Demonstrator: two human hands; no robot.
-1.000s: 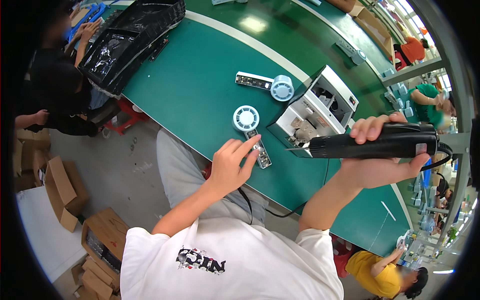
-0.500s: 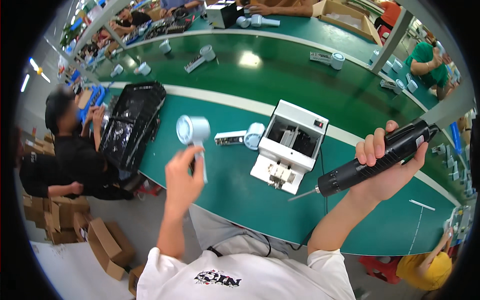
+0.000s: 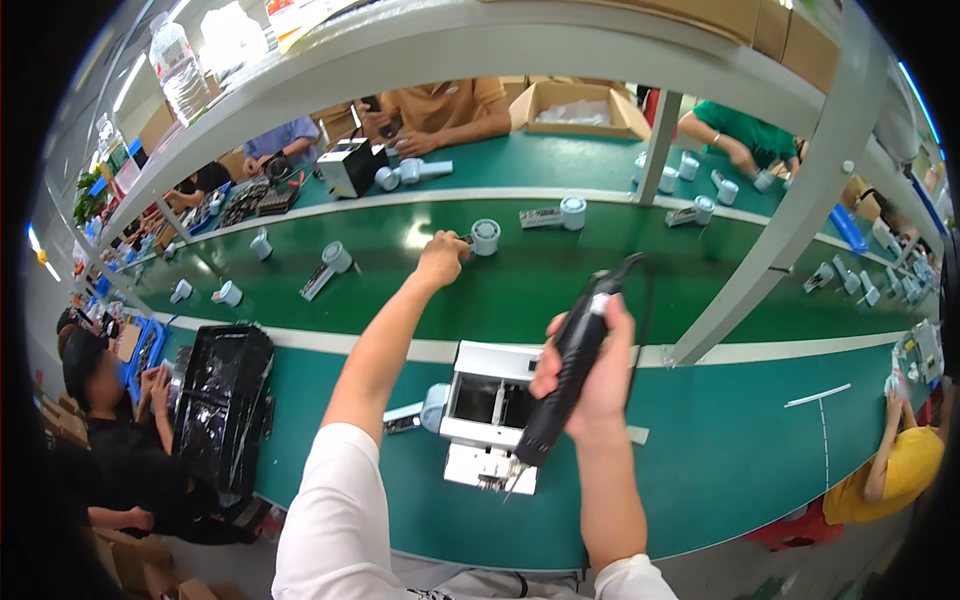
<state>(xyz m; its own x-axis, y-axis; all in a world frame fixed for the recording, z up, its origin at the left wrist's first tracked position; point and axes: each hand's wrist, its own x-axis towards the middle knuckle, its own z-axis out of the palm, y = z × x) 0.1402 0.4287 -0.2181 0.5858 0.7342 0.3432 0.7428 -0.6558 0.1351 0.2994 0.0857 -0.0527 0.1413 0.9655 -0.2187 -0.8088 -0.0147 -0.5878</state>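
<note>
My left hand reaches out over the green conveyor belt, its fingers closed round the handle end of a light-blue handheld fan. The fan's round head lies to the right of my fingertips, and most of its handle is hidden. A black electric screwdriver is gripped in my right hand, bit pointing down. The bit's tip is by the front of a white screw feeder on the near table. Another handheld fan lies against the feeder's left side, its handle pointing left.
Several more fans, such as one with an open handle, lie along the belt. A black plastic-lined crate stands at the left. A grey shelf post rises at the right. Co-workers sit opposite and at both sides.
My left hand has carried the fan from above the near table forward to the belt. My right hand has brought the screwdriver left, over the feeder, and turned it steeper. The view has shifted.
</note>
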